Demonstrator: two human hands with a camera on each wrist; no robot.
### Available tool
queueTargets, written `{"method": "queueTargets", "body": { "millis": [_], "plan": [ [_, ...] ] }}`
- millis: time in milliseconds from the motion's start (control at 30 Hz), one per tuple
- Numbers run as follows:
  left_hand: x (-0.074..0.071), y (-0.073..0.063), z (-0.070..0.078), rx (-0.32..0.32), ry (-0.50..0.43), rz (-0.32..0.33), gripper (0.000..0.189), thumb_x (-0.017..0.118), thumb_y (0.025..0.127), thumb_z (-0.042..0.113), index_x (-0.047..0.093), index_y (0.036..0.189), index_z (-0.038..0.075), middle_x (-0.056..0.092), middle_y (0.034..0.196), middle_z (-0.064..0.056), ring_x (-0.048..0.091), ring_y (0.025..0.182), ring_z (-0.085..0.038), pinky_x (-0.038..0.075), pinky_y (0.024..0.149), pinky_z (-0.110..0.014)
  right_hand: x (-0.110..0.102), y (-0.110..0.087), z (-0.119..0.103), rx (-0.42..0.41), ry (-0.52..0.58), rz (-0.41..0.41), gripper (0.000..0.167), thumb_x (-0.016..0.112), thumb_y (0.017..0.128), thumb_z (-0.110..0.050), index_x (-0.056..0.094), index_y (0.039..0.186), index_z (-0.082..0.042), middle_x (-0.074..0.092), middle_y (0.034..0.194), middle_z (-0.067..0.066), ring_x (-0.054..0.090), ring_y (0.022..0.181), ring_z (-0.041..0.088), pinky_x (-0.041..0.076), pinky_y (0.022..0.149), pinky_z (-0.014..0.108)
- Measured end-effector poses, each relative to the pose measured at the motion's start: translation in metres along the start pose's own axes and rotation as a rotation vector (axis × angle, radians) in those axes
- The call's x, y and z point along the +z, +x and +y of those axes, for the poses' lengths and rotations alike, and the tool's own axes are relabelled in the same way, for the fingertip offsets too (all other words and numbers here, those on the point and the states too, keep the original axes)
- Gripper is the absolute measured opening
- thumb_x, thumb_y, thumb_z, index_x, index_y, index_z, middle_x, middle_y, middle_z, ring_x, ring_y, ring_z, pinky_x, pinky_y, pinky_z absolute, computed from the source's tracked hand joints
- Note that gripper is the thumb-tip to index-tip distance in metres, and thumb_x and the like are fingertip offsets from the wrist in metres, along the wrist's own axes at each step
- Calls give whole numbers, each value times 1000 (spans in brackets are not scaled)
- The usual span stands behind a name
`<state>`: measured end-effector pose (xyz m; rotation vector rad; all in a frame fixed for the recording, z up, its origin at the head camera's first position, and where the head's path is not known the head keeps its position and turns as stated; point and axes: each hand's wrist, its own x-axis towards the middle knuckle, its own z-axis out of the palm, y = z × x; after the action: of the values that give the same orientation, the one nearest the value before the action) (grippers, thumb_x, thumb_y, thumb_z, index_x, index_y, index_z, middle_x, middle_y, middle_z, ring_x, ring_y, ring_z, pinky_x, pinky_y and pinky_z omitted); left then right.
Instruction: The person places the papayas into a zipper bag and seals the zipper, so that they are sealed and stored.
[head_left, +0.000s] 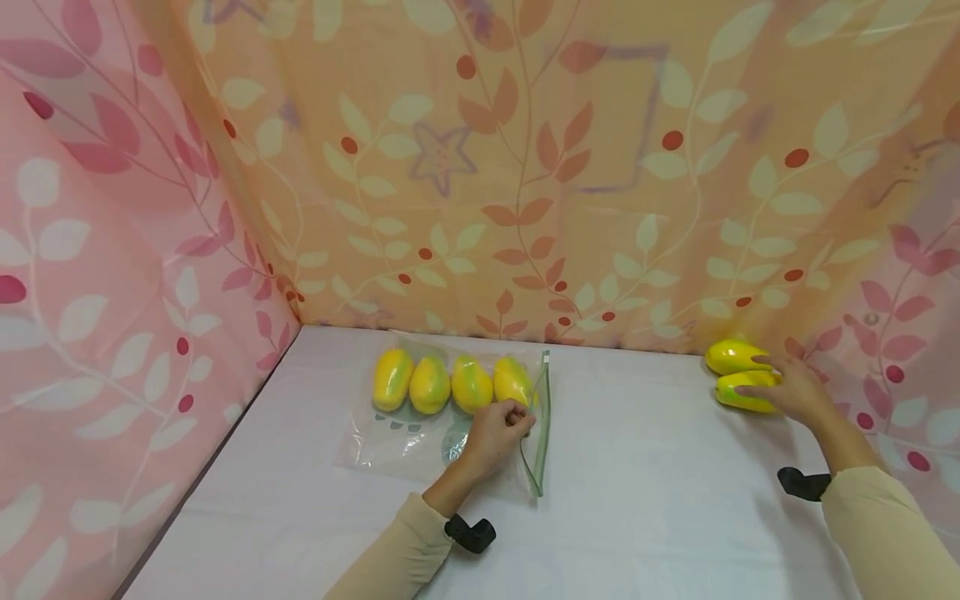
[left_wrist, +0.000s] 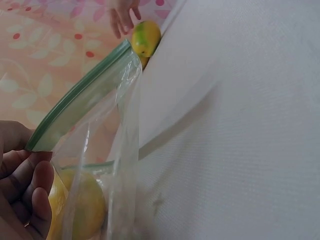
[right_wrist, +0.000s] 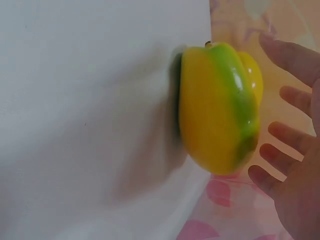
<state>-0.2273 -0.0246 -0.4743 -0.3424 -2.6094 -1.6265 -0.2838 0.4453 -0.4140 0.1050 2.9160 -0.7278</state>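
A clear zip bag (head_left: 405, 454) with a green seal lies on the table, its mouth facing right and held partly apart. Several yellow-green mangoes (head_left: 430, 385) sit in a row inside it. My left hand (head_left: 491, 442) pinches the bag's green-edged rim between thumb and fingers, which the left wrist view shows closely. Far to the right, two more mangoes (head_left: 735, 357) lie side by side. My right hand (head_left: 798, 390) reaches over this pair with spread fingers; in the right wrist view the fingers stand apart from the nearer mango (right_wrist: 217, 110).
A white cloth covers the table (head_left: 637, 483). An orange leaf-patterned curtain (head_left: 525, 167) hangs along its back edge, and pink curtain (head_left: 97, 250) closes in the left side and the right. A black wrist mount (head_left: 471, 533) sticks out at the left wrist.
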Motion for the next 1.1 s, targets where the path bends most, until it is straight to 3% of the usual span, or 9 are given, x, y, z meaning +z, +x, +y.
{"method": "queueTargets", "body": {
  "millis": [267,567,700,900,1100],
  "plan": [
    [1,0,0,-7,-17,-3,11,68,91,18,69,86,8,65,67,0,51,58,-4,42,54,-16,6,2,11,-42,-10,-11,94,72,83,-46,29,144,10,10,145,44,17,125,64,19,96,79],
    [0,1,0,-18,-14,-10,12,68,91,19,69,86,9,65,68,1,50,59,-5,42,55,-16,9,3,19,-50,-91,6,84,80,75,-28,39,139,7,20,136,42,23,115,63,27,91,78],
    [-1,1,0,-11,-15,-9,11,68,91,19,69,86,9,64,67,0,50,59,-5,42,55,-16,8,6,20,-59,-142,13,74,77,75,-20,44,136,5,24,133,41,25,113,61,29,89,77],
    [0,1,0,-7,-16,-12,12,68,91,19,69,86,8,65,67,0,51,59,-5,42,55,-16,4,6,18,-16,-154,-20,63,73,77,-13,49,134,2,17,139,41,24,114,62,29,89,79],
    [1,1,-1,-3,-11,-8,11,68,91,18,69,86,8,65,68,1,51,59,-5,42,55,-16,6,3,20,-41,-130,14,67,73,78,-14,45,134,8,21,136,41,28,114,61,28,93,77]
  ]
}}
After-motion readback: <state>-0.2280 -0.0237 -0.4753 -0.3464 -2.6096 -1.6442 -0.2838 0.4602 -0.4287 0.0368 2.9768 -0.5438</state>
